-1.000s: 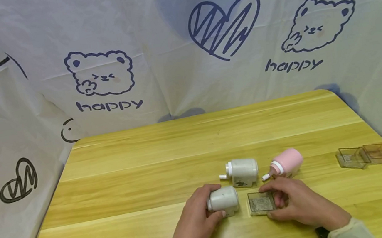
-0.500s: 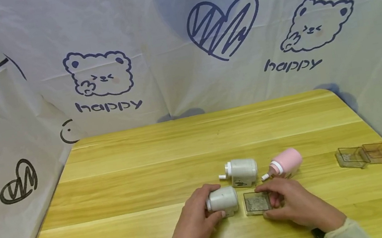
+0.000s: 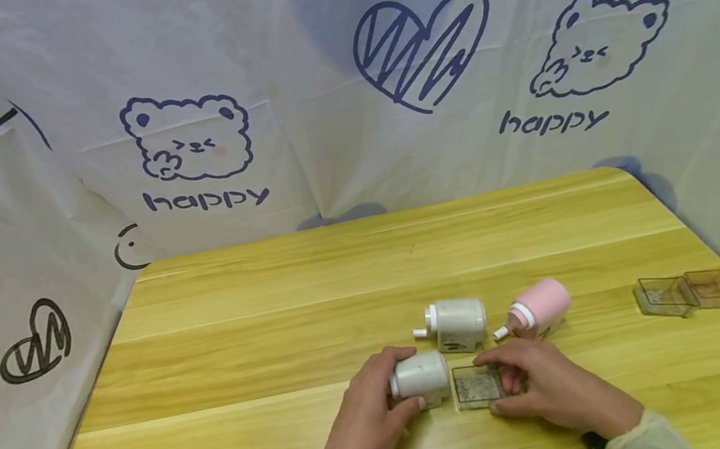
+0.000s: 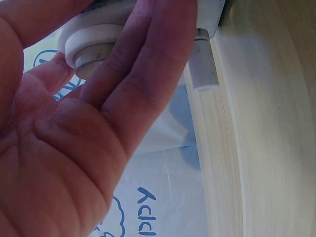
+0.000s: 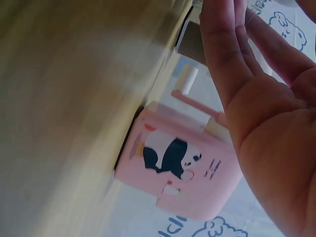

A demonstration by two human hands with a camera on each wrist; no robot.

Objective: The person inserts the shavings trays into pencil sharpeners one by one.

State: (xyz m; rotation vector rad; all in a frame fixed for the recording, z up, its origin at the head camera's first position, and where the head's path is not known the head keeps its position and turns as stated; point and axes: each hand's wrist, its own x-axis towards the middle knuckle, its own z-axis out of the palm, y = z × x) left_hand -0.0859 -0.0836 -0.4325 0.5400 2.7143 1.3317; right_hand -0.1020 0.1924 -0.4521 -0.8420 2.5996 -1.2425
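My left hand (image 3: pixel 366 418) grips a light grey crank pencil sharpener (image 3: pixel 421 377) with fingers behind and thumb in front. In the left wrist view its white crank knob (image 4: pixel 203 64) shows beside the fingers. My right hand (image 3: pixel 551 383) pinches a clear smoky shavings drawer (image 3: pixel 478 386) by its right end, thumb at the near side and fingers at the far side. The drawer's left end lies close to the held sharpener's right end; whether they touch I cannot tell. Behind the hands lie a second grey sharpener (image 3: pixel 460 325) and a pink sharpener (image 3: pixel 545 305), which bears a panda picture in the right wrist view.
On the right of the wooden table (image 3: pixel 246 355) sit two more clear drawers, one smoky grey (image 3: pixel 662 299) and one brownish-pink (image 3: pixel 717 290), side by side. A white cloth (image 3: pixel 314 121) with drawn bears and hearts hangs behind the table and along its sides.
My right hand has slid the smoky drawer leftward, narrowing the gap to the held sharpener. The left hand and the other things have stayed put.
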